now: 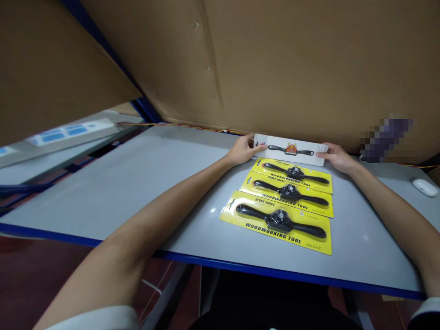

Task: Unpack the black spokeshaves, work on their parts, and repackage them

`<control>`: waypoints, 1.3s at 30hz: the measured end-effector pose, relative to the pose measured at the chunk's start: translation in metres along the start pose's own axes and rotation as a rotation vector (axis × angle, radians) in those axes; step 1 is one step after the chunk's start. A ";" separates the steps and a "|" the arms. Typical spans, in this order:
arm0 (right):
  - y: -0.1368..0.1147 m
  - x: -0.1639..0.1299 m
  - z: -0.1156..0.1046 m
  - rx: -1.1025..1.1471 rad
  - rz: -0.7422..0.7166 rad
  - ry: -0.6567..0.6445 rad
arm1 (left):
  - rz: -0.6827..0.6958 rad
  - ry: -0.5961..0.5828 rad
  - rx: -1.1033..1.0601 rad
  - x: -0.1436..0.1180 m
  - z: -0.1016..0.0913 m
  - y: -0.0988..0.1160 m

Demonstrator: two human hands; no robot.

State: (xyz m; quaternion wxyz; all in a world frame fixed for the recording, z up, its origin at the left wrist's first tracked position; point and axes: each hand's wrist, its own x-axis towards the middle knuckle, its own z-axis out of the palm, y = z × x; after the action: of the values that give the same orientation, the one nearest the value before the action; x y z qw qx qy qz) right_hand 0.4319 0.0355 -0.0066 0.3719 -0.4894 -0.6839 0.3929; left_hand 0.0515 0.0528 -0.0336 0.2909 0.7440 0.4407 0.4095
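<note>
Both hands grip a white printed card package [263, 153] that pictures a spoke shave, near the back of the table. My left hand [243, 149] pinches its left end with the thumb on top. At the right end, my right hand [338, 157] holds it the same way. Three yellow blister packs lie below it in a column, each with a black spoke shave showing: the back pack [292, 174], the middle pack [292, 193] and the front pack [282, 222]. Their edges partly overlap. The white package tilts toward me just behind the back pack.
A grey table [137, 183] with a blue edge holds the packs. Brown board [275, 68] stands behind it, with thin wires along its foot. A white earbud case [425, 188] lies at the right, near a blurred purple object [385, 140]. A power strip [65, 135] is far left.
</note>
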 end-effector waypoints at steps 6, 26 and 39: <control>0.002 0.002 0.008 -0.014 -0.004 0.094 | -0.094 0.046 -0.035 0.002 -0.002 -0.007; 0.004 0.003 0.000 0.025 0.008 -0.054 | -0.132 0.098 0.017 0.011 -0.043 -0.030; 0.016 0.005 -0.003 0.082 0.021 0.034 | -0.304 0.289 0.406 0.001 -0.109 -0.053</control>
State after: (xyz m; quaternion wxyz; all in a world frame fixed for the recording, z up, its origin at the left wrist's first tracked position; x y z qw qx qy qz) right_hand 0.4389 0.0446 -0.0192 0.3991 -0.4876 -0.6556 0.4161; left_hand -0.0650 0.0855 -0.0215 0.1283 0.6463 0.6570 0.3663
